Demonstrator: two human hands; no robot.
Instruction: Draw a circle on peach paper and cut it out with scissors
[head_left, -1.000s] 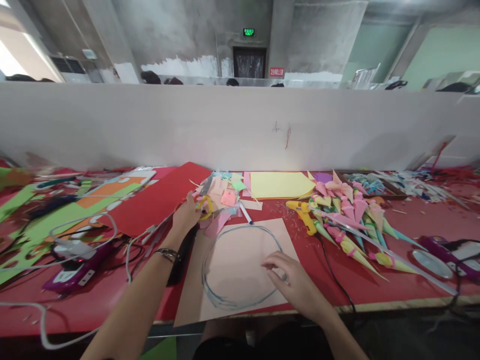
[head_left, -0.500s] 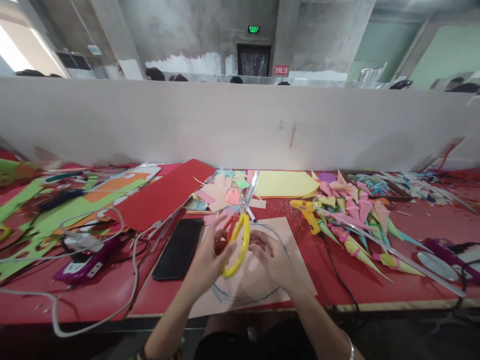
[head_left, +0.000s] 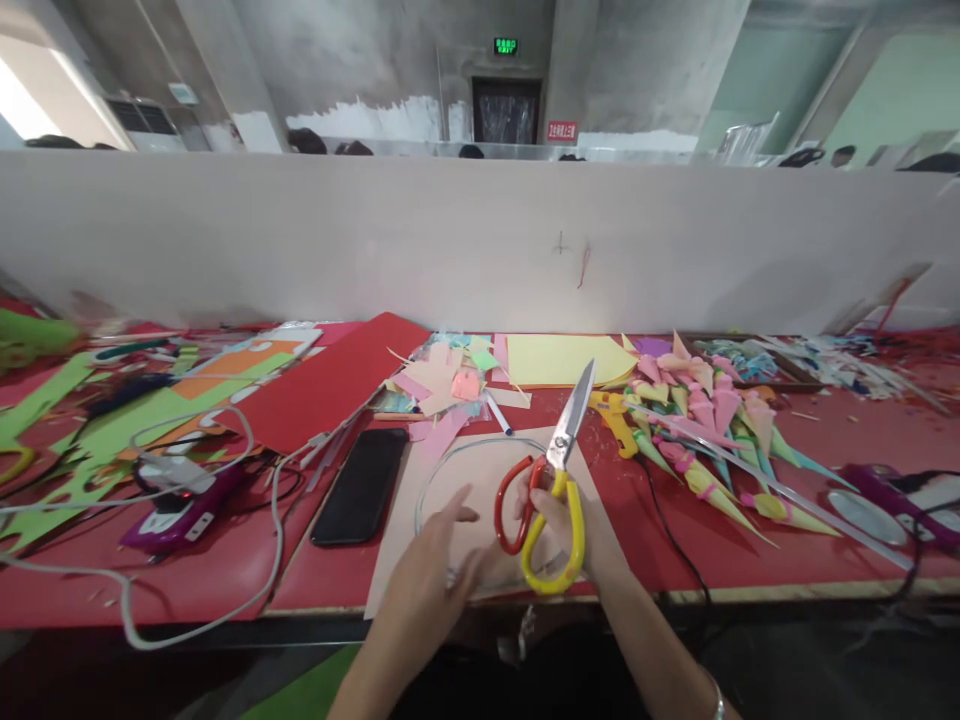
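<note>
My right hand (head_left: 574,525) is closed around the handles of a pair of scissors (head_left: 559,447). One handle loop is red and the other yellow, and the metal blades point up and away with their tips together. To the left, my left hand (head_left: 431,560) holds nothing, its fingers apart over a pale pink paper sheet (head_left: 394,545). A thin grey-blue ring (head_left: 480,441) lies on or is marked on that sheet; I cannot tell which. Both hands and the scissors cover part of it.
A black phone (head_left: 360,487) lies left of the sheet, near a purple power strip (head_left: 180,510) with white cables. Behind are red card (head_left: 337,385), paper scraps (head_left: 435,380) and a pen (head_left: 498,412). At right are a yellow glue gun (head_left: 616,422) and paper cones (head_left: 709,400).
The scissors have passed from my left hand to my right hand and shifted right. My left hand has let go and moved lower, nearer the table's front edge.
</note>
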